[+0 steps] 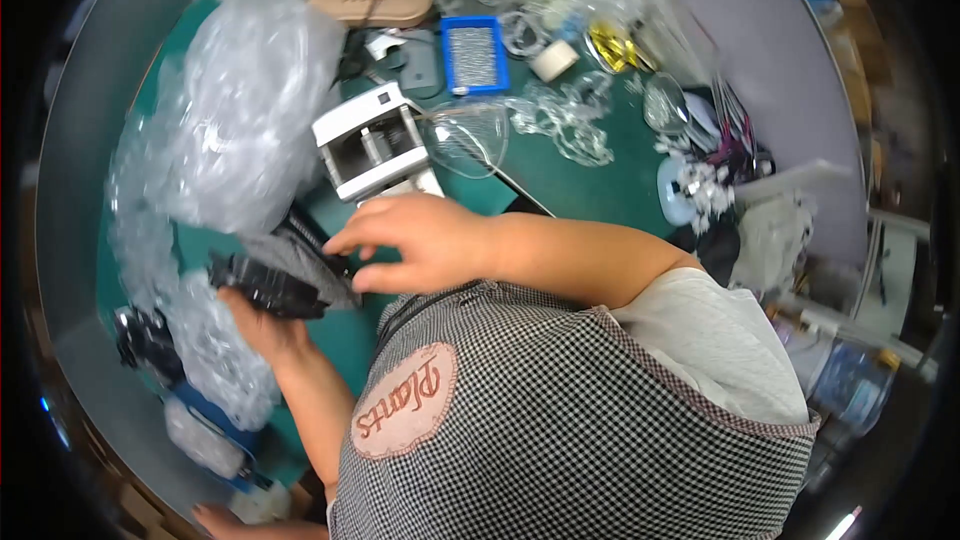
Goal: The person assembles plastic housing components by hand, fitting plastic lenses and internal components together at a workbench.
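Observation:
My left hand (262,330) is closed around a black plastic part (268,287) with a ridged, uneven outline, held up from below at the left of my body. What kind of part it is, I cannot make out through the blur. Just to its right hovers my right hand (410,240), palm down, its fingers apart and nothing visible in them. Between the two hands shows a dark grey cloth-like piece (300,262). Beyond my right hand stands a white and silver device (372,140) with an open front and a cylinder inside.
Large clear plastic bags (250,110) fill the left of the green mat. Behind the device lie a blue tray (474,55) of small metal pieces and a tape roll (554,61). Cables and white scraps (705,190) crowd the right wall. A bare limb (255,528) shows at lower left.

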Action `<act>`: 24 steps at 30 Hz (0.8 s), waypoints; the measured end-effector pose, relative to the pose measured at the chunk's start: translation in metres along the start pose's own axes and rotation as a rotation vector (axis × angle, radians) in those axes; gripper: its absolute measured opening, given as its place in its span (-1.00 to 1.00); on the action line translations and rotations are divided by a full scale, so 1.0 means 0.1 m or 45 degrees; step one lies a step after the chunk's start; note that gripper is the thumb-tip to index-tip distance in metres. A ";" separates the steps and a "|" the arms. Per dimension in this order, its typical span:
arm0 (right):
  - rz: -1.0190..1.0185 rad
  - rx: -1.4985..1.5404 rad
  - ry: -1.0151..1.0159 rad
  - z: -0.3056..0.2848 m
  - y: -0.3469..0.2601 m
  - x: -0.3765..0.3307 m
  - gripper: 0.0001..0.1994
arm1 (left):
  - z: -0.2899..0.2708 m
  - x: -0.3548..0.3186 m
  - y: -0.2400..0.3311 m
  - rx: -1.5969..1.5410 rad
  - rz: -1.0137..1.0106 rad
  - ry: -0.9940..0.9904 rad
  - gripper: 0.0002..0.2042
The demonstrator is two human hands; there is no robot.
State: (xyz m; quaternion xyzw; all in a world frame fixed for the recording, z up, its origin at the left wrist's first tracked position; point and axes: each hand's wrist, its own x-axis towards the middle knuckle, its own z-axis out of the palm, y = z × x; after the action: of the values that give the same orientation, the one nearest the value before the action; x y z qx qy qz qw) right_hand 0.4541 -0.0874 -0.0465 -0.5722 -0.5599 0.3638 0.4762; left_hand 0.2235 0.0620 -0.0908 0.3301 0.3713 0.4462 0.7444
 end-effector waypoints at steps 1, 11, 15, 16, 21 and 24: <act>0.077 -0.066 0.037 -0.16 0.06 -0.15 -0.58 | -0.11 0.07 -0.03 0.055 -0.005 0.092 -0.39; 0.675 -0.080 1.368 -1.89 1.32 -1.89 -0.77 | 0.23 -0.25 -0.15 0.445 -0.105 0.220 -0.50; 0.453 0.156 1.068 -1.92 1.41 -1.85 -0.75 | 0.44 -0.22 -0.41 0.581 -0.078 0.305 -0.80; 0.456 0.235 1.010 -1.78 1.28 -1.70 -0.75 | 0.55 -0.25 -0.45 0.618 -0.026 0.263 -0.79; 0.346 0.649 0.120 -1.02 1.02 -0.80 -0.57 | 1.19 -0.55 -0.39 0.838 -0.016 0.120 -0.61; 0.346 0.791 -0.257 -0.50 0.75 -0.37 -0.22 | 1.24 -0.73 -0.34 0.616 0.139 -0.012 -0.68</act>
State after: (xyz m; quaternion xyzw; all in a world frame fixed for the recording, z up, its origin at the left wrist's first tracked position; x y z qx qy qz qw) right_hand 0.5199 -0.1244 -0.1084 -0.4306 -0.3854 0.6314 0.5171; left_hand 0.3191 -0.0376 -0.0375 0.5203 0.4455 0.3825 0.6201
